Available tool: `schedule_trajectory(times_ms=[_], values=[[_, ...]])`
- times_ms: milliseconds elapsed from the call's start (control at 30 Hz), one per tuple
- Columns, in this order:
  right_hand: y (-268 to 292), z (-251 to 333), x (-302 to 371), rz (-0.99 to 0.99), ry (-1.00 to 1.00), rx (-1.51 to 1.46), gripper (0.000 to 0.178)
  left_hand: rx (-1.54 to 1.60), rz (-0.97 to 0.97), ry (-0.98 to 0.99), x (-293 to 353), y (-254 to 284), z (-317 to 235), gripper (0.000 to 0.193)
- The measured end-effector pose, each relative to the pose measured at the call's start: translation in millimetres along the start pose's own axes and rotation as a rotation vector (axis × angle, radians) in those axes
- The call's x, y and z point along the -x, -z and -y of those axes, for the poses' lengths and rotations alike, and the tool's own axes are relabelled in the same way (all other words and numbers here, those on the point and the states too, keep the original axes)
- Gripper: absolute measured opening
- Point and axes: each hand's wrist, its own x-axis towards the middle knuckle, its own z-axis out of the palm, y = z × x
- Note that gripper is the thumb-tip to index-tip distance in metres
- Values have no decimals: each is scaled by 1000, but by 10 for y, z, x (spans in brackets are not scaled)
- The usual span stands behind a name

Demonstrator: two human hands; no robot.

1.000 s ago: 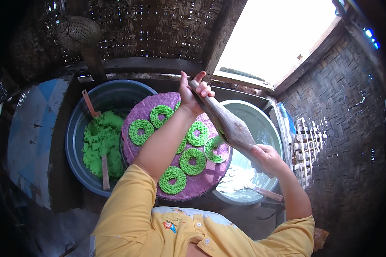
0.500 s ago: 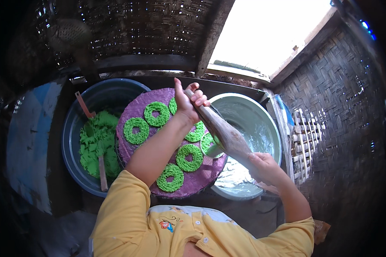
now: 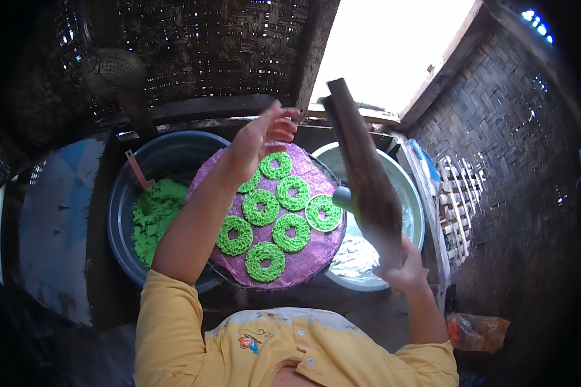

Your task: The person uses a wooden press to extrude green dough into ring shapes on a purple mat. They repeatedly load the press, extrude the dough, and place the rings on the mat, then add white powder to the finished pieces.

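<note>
My right hand (image 3: 407,267) grips the near end of a long wooden lever press (image 3: 371,180), raised and tilted above the pale green basin (image 3: 421,222). A light-coloured cylinder (image 3: 343,197) juts from the press's left side. My left hand (image 3: 265,135) is off the press, fingers loosely bent and apart, holding nothing over the far edge of a round, purple-covered tray (image 3: 316,255). Several lacy green noodle rings (image 3: 261,207) lie on this tray. The rightmost noodle ring (image 3: 323,209) sits inside a thin white hoop (image 3: 324,230). My left forearm covers the tray's left part.
At left stands a dark blue basin (image 3: 114,226) with crumbly green dough (image 3: 158,209) and a pink-handled utensil (image 3: 135,169). Whitish liquid and a shiny packet-like surface (image 3: 355,258) show in the right basin. A woven wall (image 3: 497,155) and slatted rack (image 3: 458,206) border the right side.
My left hand has let go of the press's far end and moved left. The press has swung more upright in my right hand, lifting off the rightmost ring.
</note>
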Motion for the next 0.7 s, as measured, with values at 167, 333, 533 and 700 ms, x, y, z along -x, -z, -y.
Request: schedule_trajectory(times_ms=[167,333,533,700], values=[[72,-315,744,104,-52,31,53,-271,28,-100,657,17,51,36],[272,-583,1450,209,-294,239,46,-228,5,-267,1528,343,-97,33],[24,-1054,1880,62,-484,426,50,-385,263,169,2581,460,156,14],[-655,-1502,1791,-99,-339,635,52,-1380,404,686,2982,309,1228,60]])
